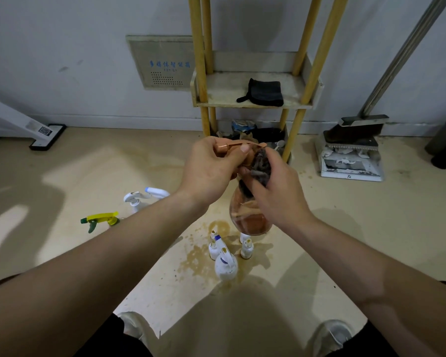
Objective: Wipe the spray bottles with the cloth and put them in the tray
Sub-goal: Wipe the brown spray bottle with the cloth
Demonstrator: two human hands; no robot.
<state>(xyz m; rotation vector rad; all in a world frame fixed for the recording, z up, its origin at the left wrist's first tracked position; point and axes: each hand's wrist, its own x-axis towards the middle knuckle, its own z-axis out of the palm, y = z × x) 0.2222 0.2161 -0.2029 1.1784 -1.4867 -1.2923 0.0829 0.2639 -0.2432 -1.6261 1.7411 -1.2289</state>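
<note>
We're mid-wipe on the amber spray bottle (250, 217), held up above the floor. Our left hand (211, 171) pinches it by the copper spray head (222, 148), and our right hand (276, 194) curls its fingers round the grey cloth (260, 163), pressed to the neck. Next, we reckon, a rub down the body, then a lift to the shelf tray (222, 91) ahead.

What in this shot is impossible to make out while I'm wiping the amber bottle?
All in the head view:
1. amber spray bottle: neck hidden by the cloth and right hand.
2. yellow-trigger sprayer and white sprayer: bodies hidden behind the left forearm.
3. wall panel: blue lettering too blurred to read.
4. bottom shelf clutter: dark, partly behind the left hand.
</note>
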